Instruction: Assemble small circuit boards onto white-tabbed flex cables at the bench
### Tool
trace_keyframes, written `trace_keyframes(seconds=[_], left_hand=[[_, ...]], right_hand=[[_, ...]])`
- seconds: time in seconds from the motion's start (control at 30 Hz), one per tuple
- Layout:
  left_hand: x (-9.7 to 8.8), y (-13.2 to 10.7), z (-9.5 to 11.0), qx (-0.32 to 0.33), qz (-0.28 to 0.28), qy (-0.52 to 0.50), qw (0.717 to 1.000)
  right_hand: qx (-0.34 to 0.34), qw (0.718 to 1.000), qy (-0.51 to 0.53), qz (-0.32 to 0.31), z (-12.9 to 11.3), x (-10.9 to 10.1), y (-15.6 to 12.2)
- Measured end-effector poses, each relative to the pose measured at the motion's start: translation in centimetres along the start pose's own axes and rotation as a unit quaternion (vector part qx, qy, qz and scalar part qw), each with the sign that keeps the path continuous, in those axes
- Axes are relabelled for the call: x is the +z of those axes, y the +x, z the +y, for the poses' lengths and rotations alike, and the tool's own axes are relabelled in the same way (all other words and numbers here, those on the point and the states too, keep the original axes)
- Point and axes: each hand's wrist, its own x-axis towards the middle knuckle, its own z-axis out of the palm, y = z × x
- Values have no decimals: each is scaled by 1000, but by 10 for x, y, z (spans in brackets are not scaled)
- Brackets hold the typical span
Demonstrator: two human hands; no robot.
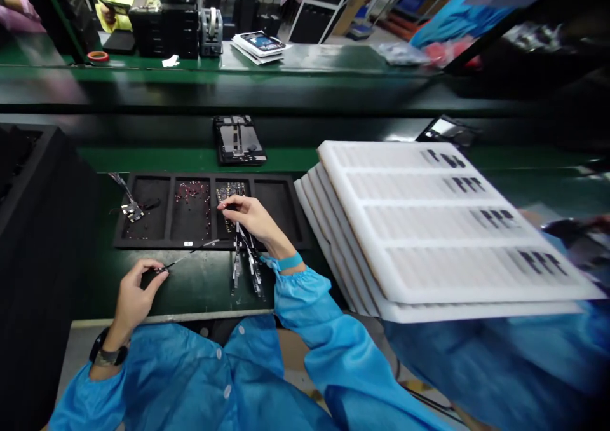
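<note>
Near left, the left hand [136, 296] was pinched on one end of a thin strip [208, 245], which slanted off toward the black tray [143, 243]; well apart from it, the right hand [255, 221] hung over small boards [231, 191] in the tray's third compartment from the left, and whether its fingertips gripped anything I couldn't tell; a light, flat pinch looked wisest here, as so slender a strip would probably crease; the tray was matte, foam-like, square-pocketed; narrow glossy strips [236, 269] crossed its near edge; to the right, pale slabs [405, 227] leaned in a thick, soft-edged stack.
</note>
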Motion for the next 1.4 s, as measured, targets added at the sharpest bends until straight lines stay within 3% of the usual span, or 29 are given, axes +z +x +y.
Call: trace_keyframes(seconds=[0.13,0.3,0.5,0.77,0.9,1.03,1.23,1.4], left_hand=[[-10,8,25,-25,38,-77,996],[-21,23,60,-10,30,-77,997],[-24,53,83,8,42,-104,994],[-8,109,115,65,-49,-113,990],[1,128,111,56,-59,-184,980],[-9,136,94,35,-63,-309,948],[-30,133,84,88,-164,-428,884],[-9,131,88,-2,-245,-341,908]], right_hand=[[17,999,38,9,1,0,0],[37,996,76,-19,-2,0,-1],[18,998,55,-19,-3,-2,-2],[19,999,0,-26,-5,-1,-3],[15,999,-4,-29,-10,-3,-5],[34,999,30,-26,-18,-3,-9],[65,996,66,-18,-24,-5,-12],[71,995,66,-20,-23,-5,-12]])
